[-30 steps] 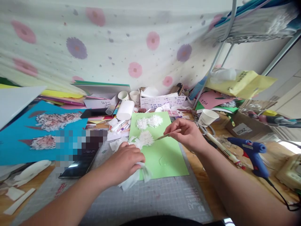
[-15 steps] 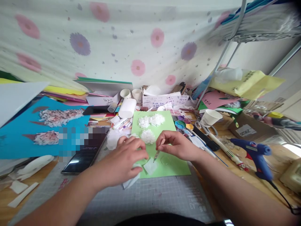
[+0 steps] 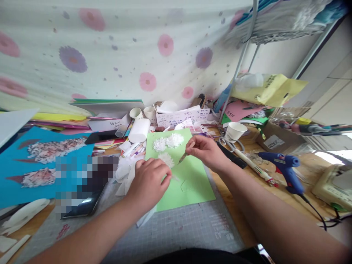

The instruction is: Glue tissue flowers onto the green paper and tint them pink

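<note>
My right hand (image 3: 205, 151) is closed around a slim pen-like stick (image 3: 182, 157). Its dark pointed tip angles down to the left over a light green sheet (image 3: 199, 189). My left hand (image 3: 151, 179) hovers by the sheet's left side with thumb and forefinger pinched together. A small whitish scrap of thin paper (image 3: 175, 178) shows at those fingertips, partly hidden by them. Fluffy white paper clusters (image 3: 168, 142) sit on the upper part of the sheet. Another white cluster (image 3: 166, 160) lies between my hands. A faint curved outline is visible lower on the green sheet.
A grey cutting mat (image 3: 192, 229) lies under the sheet. To the left are a dark tablet-like device (image 3: 85, 203) and a blue sheet (image 3: 11, 146) with shredded-paper shapes. At right stand a blue glue gun (image 3: 287, 167) with a cord, a paper cup (image 3: 235, 132) and scissors (image 3: 239, 145).
My right hand has lifted the stick up from the lower part of the sheet. The small white paper that lay under its tip is now at my left fingertips. The camera view has shifted.
</note>
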`<state>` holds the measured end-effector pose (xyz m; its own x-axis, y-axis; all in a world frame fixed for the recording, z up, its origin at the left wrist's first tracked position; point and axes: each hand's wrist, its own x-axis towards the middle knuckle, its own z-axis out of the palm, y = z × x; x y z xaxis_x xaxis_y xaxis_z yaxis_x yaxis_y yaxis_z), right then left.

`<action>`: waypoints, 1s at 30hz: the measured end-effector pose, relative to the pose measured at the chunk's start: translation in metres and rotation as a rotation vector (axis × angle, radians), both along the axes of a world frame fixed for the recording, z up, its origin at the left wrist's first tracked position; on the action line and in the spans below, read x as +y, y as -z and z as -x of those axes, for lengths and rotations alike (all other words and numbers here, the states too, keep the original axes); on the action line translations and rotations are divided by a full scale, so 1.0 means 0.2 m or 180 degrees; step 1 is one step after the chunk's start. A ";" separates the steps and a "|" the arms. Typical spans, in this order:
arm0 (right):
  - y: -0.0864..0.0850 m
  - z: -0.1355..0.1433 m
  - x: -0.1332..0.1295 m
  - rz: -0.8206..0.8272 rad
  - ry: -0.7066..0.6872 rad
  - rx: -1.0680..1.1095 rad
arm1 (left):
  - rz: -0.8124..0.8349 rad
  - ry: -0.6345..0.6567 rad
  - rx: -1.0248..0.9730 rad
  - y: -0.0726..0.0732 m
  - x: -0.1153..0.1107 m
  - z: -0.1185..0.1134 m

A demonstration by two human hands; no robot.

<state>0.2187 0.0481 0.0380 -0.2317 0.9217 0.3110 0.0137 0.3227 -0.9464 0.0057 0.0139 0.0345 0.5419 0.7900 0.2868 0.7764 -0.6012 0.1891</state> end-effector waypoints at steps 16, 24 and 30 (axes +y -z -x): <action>-0.01 -0.03 0.02 0.0244 0.0539 -0.1560 | 0.0487 0.0101 0.0106 0.08 0.06 -0.20; 0.02 -0.02 0.03 0.0442 0.0387 -0.1964 | 0.0586 0.0220 0.0226 0.09 0.06 -0.21; 0.02 -0.03 0.04 0.0476 0.0262 -0.2092 | 0.0535 0.0311 0.0258 0.10 0.07 -0.21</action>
<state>0.2240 0.0551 0.0342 -0.2561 0.9666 -0.0028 0.6202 0.1621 -0.7675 0.0483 0.0272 0.0140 0.6342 0.7656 0.1078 0.7327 -0.6396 0.2325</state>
